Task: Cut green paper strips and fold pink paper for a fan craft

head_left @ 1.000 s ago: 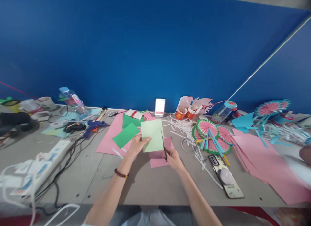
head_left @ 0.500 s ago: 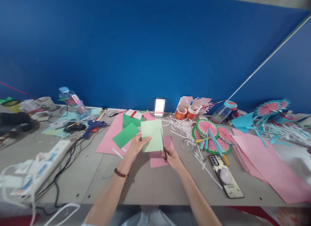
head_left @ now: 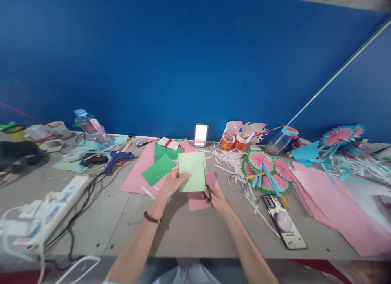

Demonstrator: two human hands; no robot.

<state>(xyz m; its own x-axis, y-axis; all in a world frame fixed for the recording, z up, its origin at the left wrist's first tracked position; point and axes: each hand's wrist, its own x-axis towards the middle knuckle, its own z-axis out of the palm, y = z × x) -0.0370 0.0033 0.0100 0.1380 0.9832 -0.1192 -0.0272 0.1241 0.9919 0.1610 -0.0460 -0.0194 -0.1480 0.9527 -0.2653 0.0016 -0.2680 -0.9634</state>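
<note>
A pale green sheet of paper [head_left: 195, 170] is pinched along its left edge by my left hand [head_left: 174, 182], thumb lying on its face. My right hand [head_left: 217, 198] grips black-handled scissors [head_left: 208, 192] by the finger loops. Their blades lie along the sheet's right edge, pointing away from me; exactly how far they overlap the paper I cannot tell. Beneath the sheet, a pink piece of paper [head_left: 199, 202] rests on the table, partly covered. Left of my left hand lies a darker green rectangle of paper [head_left: 158, 170] on a larger pink sheet [head_left: 134, 182].
White paper strips [head_left: 227, 157] and watermelon-patterned paper fans [head_left: 265, 172] lie to the right, with a phone [head_left: 285, 223] nearer me. Red cups [head_left: 227, 142] stand behind. On the left are a blue glue gun [head_left: 117, 159], a bottle [head_left: 91, 125] and a power strip [head_left: 51, 212] with cables.
The pale green sheet has shifted slightly to the right and down. The scissors' handles have spread, showing a wider loop, while both hands stay nearly in place.
</note>
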